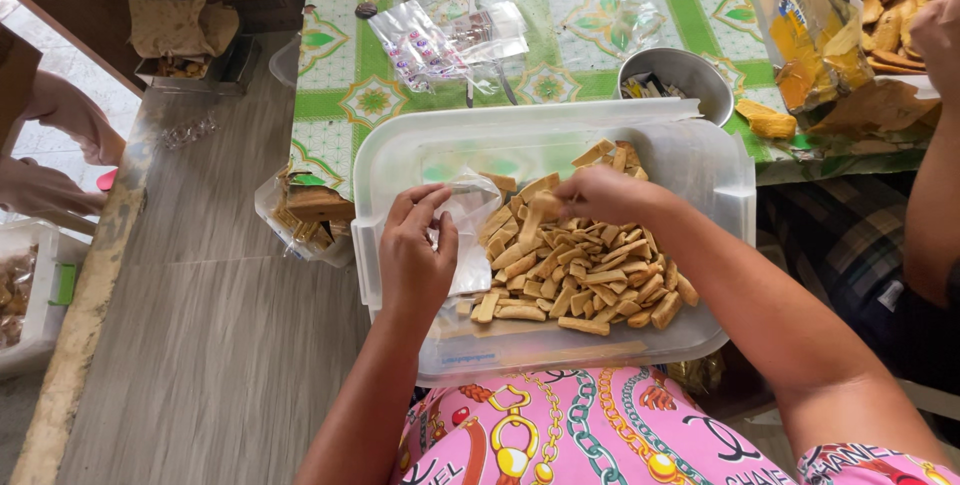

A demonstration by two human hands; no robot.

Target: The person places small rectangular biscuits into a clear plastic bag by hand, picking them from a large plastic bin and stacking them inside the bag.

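Lap: pink patterned fabric (590, 435) lies nearest the camera, with the clear plastic tray (400, 160) resting across it.
Left hand (415, 255): at the tray's 9 o'clock side, fingers (425, 207) pinched together on a small clear bag (468, 230), holding its mouth up.
Right hand (600, 195): above the heap, toward 12 o'clock; fingers closed on one snack stick (548, 203) at the bag's mouth.
Snack sticks (585, 280): tan, short and flat, heaped from the tray's centre out to 3 o'clock.
Stick's axis: the long axis looks to run about 9 to 3 o'clock, leading end toward the bag; mostly hidden by the fingers.
Doing it well: I would judge it best to keep the bag's mouth spread wide and feed each stick in end first, along its length.
Counter (560, 5): green patterned cloth at 12 o'clock, carrying a metal bowl (675, 80) and loose clear bags (445, 40).
Another person: an arm (935, 145) at 3 o'clock.
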